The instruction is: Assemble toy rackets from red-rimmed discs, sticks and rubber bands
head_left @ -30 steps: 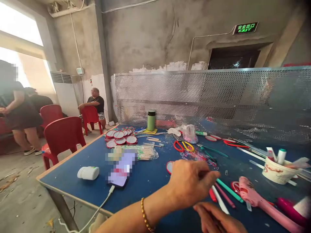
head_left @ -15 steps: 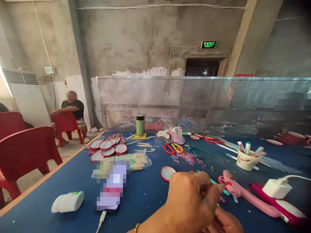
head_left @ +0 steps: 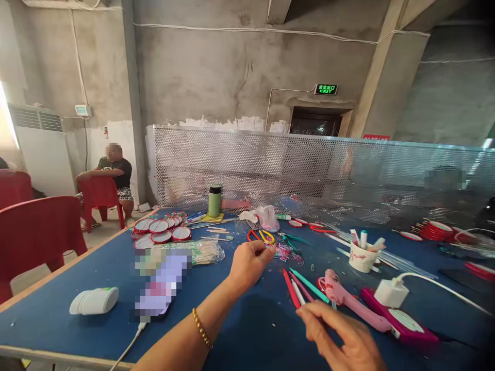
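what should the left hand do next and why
Probably move the left hand slightly further to the pink bits, since its fingers look close to that pile's edge; whether they already pinch something is unclear. The right hand is away by the pens.

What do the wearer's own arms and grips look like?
Left grip and right grip: bare, no gloves. Left forearm: no sleeve in view, gold-coloured beaded bracelet near the wrist. Right forearm: out of frame.
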Available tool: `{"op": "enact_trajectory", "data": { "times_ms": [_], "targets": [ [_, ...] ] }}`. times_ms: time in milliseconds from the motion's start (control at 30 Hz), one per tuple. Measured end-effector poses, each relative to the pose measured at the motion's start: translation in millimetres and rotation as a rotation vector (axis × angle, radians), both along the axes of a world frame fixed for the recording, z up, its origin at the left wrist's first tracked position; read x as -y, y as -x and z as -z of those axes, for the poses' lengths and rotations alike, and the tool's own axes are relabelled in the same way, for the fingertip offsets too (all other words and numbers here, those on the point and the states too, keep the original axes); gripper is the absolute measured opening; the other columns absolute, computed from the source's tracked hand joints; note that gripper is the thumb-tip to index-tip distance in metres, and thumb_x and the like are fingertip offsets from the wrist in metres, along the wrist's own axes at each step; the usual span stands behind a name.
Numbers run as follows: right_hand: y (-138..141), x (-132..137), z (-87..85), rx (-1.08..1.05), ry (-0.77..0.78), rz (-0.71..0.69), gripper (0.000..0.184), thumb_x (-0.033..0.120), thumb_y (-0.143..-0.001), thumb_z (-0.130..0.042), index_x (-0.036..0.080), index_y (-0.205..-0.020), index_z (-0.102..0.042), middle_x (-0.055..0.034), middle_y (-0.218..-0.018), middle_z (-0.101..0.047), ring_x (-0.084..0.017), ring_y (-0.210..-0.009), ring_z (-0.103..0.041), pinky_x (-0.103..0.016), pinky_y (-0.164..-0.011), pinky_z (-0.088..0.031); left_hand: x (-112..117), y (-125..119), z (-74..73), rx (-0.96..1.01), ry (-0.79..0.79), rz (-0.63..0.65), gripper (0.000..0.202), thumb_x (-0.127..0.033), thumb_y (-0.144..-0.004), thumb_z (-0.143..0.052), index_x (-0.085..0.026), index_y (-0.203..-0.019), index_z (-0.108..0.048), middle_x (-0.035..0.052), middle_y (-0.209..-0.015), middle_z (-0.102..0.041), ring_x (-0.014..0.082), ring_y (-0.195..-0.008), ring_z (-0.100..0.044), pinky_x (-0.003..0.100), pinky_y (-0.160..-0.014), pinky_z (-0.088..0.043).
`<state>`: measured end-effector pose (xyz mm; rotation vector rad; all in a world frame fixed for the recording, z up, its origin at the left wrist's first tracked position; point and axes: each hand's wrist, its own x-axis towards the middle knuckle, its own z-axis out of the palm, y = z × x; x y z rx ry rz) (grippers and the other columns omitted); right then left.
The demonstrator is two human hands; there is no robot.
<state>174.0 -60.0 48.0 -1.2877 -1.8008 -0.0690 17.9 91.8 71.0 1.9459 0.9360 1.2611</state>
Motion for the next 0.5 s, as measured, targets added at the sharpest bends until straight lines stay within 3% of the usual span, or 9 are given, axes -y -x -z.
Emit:
{"op": "enact_trajectory", "data": {
  "times_ms": [167, 300, 400, 500],
  "targets": [
    [-39.0, -20.1, -18.1, 0.261, -0.241, 0.235, 0.032, 0.034, -0.102, -0.044, 0.022, -0.084, -0.067, -0.0035, -0.074, -0.073, -0.017, -0.065, -0.069, -0.026, -0.069, -0.052, -15.9, 1.2, 8.9, 0.126, 0.153, 0.063, 0.039, -0.046, -0.094, -0.056, -0.016, -0.069, -0.056, -0.0085, -0.055, -0.04, 0.0074, -0.046, -0.034, 0.022, -0.048, -0.029],
    [-46.2, -41.6, -25.7, 0.581, -0.077, 0.366, 0.031, 0.022, -0.103, -0.041, 0.02, -0.088, -0.069, -0.005, -0.082, -0.073, -0.019, -0.074, -0.069, -0.029, -0.066, -0.044, -14.5, 8.5, 5.9, 0.242, 0.263, 0.129, 0.034, -0.045, -0.096, -0.054, -0.015, -0.081, -0.06, -0.0096, -0.054, -0.04, 0.006, -0.042, -0.032, 0.02, -0.044, -0.029],
    [-44.2, -58.7, -23.8, 0.698, -0.004, 0.317, 0.03, 0.016, -0.1, -0.048, 0.021, -0.079, -0.069, -0.0033, -0.075, -0.07, -0.019, -0.073, -0.066, -0.029, -0.066, -0.039, -7.7, 9.5, 1.8, 0.287, 0.309, 0.174, 0.028, -0.042, -0.092, -0.056, -0.015, -0.086, -0.063, -0.0103, -0.048, -0.041, 0.0057, -0.037, -0.032, 0.02, -0.041, -0.026],
    [-42.8, -72.1, -14.6, 0.76, 0.015, 0.261, 0.031, 0.014, -0.098, -0.052, 0.022, -0.071, -0.066, -0.0011, -0.071, -0.066, -0.016, -0.07, -0.062, -0.029, -0.069, -0.037, -2.2, 7.1, -0.6, 0.303, 0.35, 0.198, 0.024, -0.04, -0.086, -0.058, -0.016, -0.088, -0.062, -0.0078, -0.048, -0.051, 0.0065, -0.035, -0.042, 0.019, -0.039, -0.029]
  ]
}}
